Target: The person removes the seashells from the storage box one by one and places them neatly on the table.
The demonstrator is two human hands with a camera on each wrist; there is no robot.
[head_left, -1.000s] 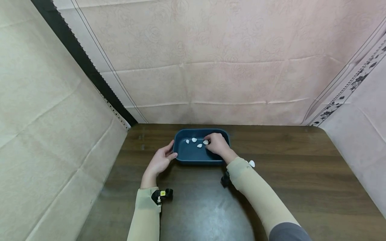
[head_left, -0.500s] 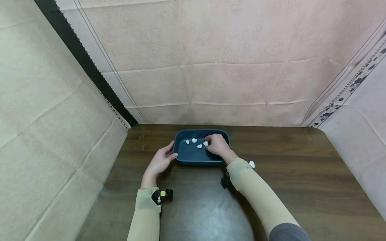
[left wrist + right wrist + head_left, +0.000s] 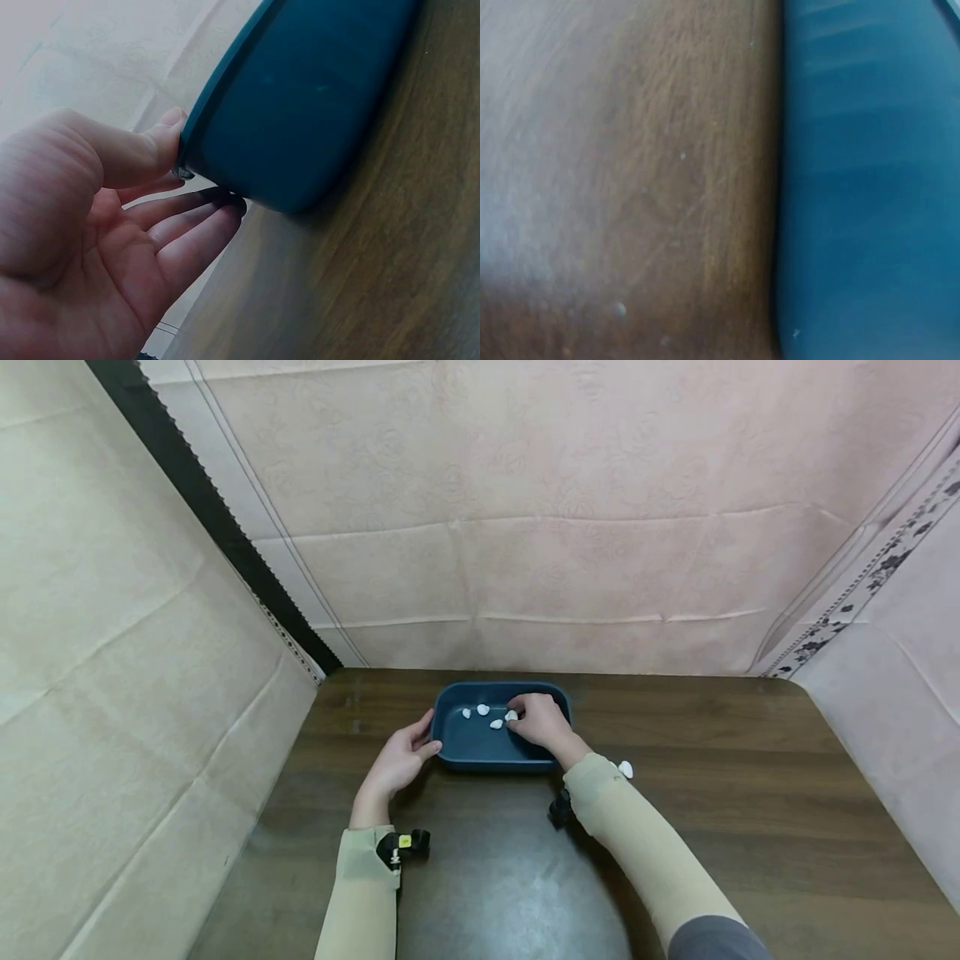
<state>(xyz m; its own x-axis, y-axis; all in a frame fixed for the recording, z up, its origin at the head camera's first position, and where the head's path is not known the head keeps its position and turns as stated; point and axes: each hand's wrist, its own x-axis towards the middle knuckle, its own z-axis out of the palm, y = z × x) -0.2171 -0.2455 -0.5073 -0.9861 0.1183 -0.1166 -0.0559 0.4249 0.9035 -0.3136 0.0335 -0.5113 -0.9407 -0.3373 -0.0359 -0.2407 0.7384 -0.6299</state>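
Teal plastic sat between the thumb and fingers of the left hand (image 3: 399, 763), which pinched the rim of a rectangular tray (image 3: 498, 766) at the centre of the head view. Inside its right half, the right hand (image 3: 543, 722), fingers curled, seemed to pinch a white pebble (image 3: 512, 716). Three loose pebbles (image 3: 483, 710) lay left of it on the tray floor. Steadying the tray while handling one pebble appeared to be the step; whether lifting or placing could not be told. Next, light fingertip control was called for. Right of centre, another white piece (image 3: 626, 769) showed beside the right sleeve (image 3: 637, 835), above the wooden table (image 3: 750, 793).
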